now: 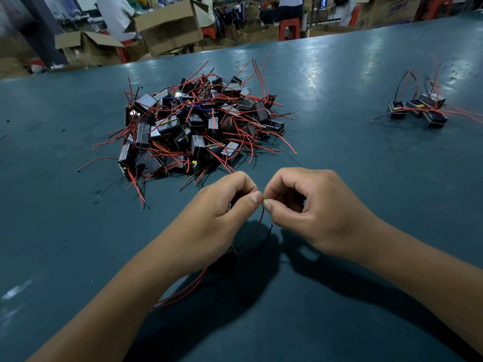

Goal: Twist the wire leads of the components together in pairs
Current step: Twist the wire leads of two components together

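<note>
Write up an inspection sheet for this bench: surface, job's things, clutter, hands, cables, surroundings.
Surface: teal table, scuffed, with small dark specks.
Job's things: big pile of components with red leads at centre; small finished group far right; one component under the hands.
Clutter: nothing seen beyond the specks.
Hands: left hand and right hand both pinch wire ends between thumb and forefinger, tips meeting.
Cables: red lead loops under the left wrist.
Surroundings: cardboard boxes, red stools, seated people behind.

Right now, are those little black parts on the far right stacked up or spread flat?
Spread flat: the small group sits side by side on the table, wires sticking upward.
</note>
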The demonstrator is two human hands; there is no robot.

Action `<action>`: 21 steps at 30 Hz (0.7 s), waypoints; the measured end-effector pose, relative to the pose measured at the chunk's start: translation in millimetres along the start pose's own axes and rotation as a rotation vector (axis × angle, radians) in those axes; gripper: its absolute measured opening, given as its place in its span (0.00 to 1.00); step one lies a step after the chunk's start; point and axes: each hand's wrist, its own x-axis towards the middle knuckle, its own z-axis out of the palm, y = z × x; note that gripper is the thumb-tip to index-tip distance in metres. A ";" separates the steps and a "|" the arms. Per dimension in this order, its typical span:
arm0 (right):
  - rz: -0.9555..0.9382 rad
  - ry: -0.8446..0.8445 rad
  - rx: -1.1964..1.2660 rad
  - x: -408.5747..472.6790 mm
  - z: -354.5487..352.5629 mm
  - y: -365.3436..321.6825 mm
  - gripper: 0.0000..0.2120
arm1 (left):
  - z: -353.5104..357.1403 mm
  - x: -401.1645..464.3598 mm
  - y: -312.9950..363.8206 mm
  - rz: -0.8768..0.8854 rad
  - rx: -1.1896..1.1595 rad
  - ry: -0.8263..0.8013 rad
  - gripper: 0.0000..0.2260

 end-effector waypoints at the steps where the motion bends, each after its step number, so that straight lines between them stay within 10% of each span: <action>1: 0.006 0.002 0.005 0.0 0.1 0.2 0.08 | -0.1 -0.1 0.5 0.002 -0.002 -0.002 0.08; 12: 0.091 0.047 0.047 1.0 1.2 4.8 0.08 | 10.4 8.1 -3.9 -0.239 -0.348 0.072 0.10; 21: 0.179 0.001 0.059 6.2 -4.4 14.7 0.06 | 8.6 4.9 -15.4 -0.099 -0.089 0.002 0.05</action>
